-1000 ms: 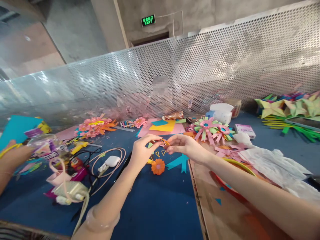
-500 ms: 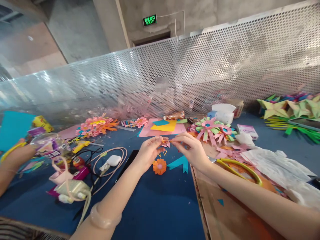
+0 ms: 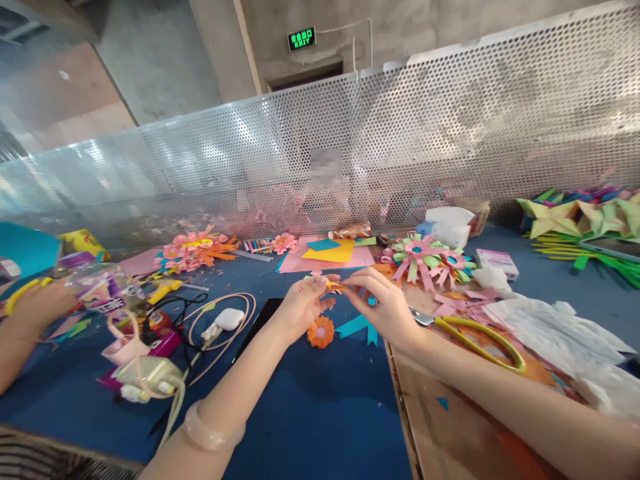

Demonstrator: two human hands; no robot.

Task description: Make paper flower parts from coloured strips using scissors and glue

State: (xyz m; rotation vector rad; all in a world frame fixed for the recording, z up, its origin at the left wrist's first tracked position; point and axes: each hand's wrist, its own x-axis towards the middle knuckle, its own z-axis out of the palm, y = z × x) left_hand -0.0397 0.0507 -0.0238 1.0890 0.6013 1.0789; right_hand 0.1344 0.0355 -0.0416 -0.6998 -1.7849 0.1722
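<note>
Head view, looking down over a cluttered blue tabletop (image 3: 310, 413). Left hand (image 3: 303, 308) and right hand (image 3: 383, 303) meet at centre, raised just above the surface. Each grip is a thumb-and-forefinger pinch closed on the same small orange paper piece (image 3: 334, 286), one hand at each end; the other fingers curl loosely, probably so the tips can work the tiny fold. The piece is too small to tell its exact shape. A pale bangle (image 3: 214, 432) sits on the left wrist.

Directly below the hands lies a finished orange paper flower (image 3: 321, 331), flat on the tabletop, with a teal paper cutout (image 3: 359, 327) just beside it. Yellow-handled scissors (image 3: 475, 337) lie on the brown cardboard sheet (image 3: 450, 427) near the right forearm, blades pointing toward the hands, within easy reach. Behind: a stack of pink, yellow and blue paper sheets (image 3: 333, 253), pink-green paper flowers (image 3: 423, 257), and a pink-orange flower cluster (image 3: 193, 248) to the left. White earbud case (image 3: 229, 319) and looped cable (image 3: 220, 333) sit left of the left forearm.

Far left, another person's hand (image 3: 37, 307) holds something with a yellow loop beside plastic packets (image 3: 97, 290). Perforated metal screen (image 3: 350, 153) backs the whole tabletop.
</note>
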